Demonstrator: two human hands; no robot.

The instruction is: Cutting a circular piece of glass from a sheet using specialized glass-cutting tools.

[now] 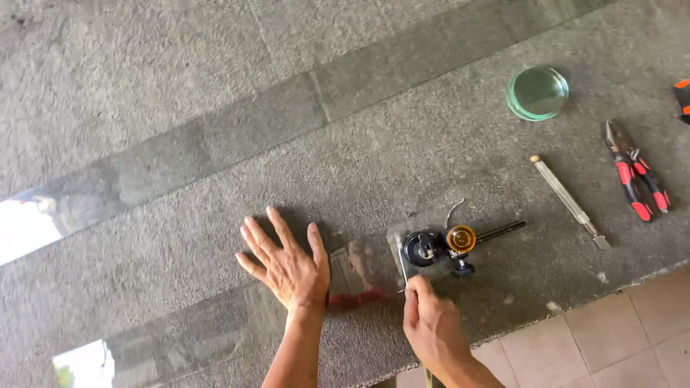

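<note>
On the grey stone-textured worktop (180,215) my long clear glass strip (237,327) lies; my left hand (284,266) presses it flat, fingers spread. Just right, my right hand (431,327) pinches something thin (too small to tell) beside the black-and-amber circle cutter (445,244) sitting on 1 small glass piece.

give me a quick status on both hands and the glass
Left hand flat, fingers spread on glass strip. Right hand pinching glass piece edge beside circle cutter. Pliers, glass disc lie apart.
</note>
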